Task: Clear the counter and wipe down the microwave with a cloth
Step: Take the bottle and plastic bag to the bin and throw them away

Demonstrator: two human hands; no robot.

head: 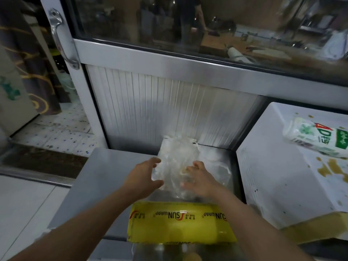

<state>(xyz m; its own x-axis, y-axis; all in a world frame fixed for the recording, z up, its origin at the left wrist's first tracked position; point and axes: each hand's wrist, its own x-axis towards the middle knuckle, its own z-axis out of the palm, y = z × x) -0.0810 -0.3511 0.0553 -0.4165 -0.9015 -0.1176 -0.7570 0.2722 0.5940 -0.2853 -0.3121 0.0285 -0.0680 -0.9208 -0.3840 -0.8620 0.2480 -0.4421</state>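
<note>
Though blurred, both hands [140, 176] [200, 180] touch plastic bags [178, 157].

Steel counter [98, 178], clear plastic bags [178, 162], yellow wrap box [178, 223], white microwave [282, 176]

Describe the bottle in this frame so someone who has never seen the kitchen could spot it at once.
Find the white microwave at the right of the steel counter. The bottle lies on its side on the microwave's stained top. It is the only bottle, white with a green and red label, unlike the yellow box or clear bags.
</note>
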